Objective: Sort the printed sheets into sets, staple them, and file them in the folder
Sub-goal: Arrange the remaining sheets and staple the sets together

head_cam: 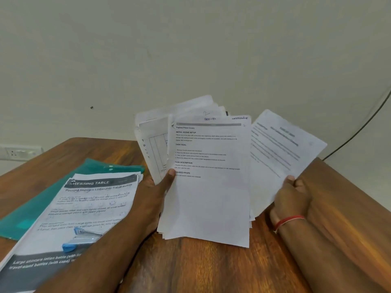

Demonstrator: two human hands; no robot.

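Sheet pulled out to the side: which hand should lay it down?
Right, likely: the right hand grips that sheet, while the left hand is busy holding the stack.

Front sheet (208, 197) headed "Replace Pillow Covers", "TASK GOAL", lying sheet (88, 208) "RESSING TABLE", perhaps "Travel Bottles"

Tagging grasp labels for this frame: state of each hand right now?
Left hand: grips the stack of sheets, thumb on the front page.
Right hand: holds a separate sheet fanned out to the right.
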